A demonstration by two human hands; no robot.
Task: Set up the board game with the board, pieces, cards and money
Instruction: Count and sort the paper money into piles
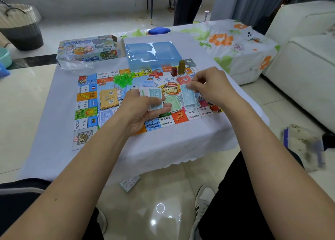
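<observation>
The left hand (143, 109) is curling palm-up over the board (87, 111), pinching a fanned stack of pale notes (154, 98) between thumb and fingers. The right hand (210, 87) is hovering slightly farther out, pinching one blue note (187, 94) above loose money (174, 103) lying mid-board. Beyond, green houses (123, 79), red pieces (156, 74) and a blue tray (152, 55) are sitting on the desk (54, 140).

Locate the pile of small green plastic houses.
Head view: the pile of small green plastic houses sits on the board's far left, beside the red plastic houses.
</observation>
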